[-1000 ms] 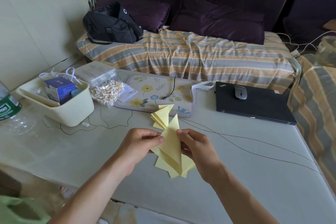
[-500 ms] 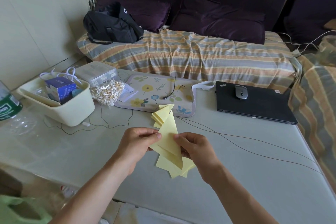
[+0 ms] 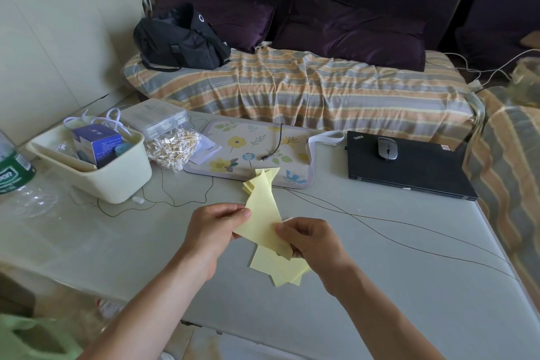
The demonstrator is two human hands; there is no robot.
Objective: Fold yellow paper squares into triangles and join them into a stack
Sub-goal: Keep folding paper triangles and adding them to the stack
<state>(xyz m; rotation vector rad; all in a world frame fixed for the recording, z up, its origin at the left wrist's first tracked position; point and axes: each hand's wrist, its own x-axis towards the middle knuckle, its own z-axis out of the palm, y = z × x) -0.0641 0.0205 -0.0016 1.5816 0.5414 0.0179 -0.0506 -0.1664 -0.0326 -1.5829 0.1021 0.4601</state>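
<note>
Folding step: left hand [image 3: 214, 229] and right hand [image 3: 312, 238] pinch a yellow paper triangle [image 3: 264, 213]; next, likely creasing, then stacking.

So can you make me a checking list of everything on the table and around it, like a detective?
Surface: pale grey table, bare in front and on the right.
Job's things: folded yellow paper held up; loose yellow sheets lying under it; more yellow pieces behind.
Clutter: cream bin holding a blue box; bag of cotton swabs; floral mat; closed laptop with a mouse on top; green-labelled bottle.
Hands: left hand and right hand each pinch the folded paper.
Cables: thin wires across the table; a short black cable on the mat.
Surroundings: striped sofa cover, black bag, purple cushions.
</note>
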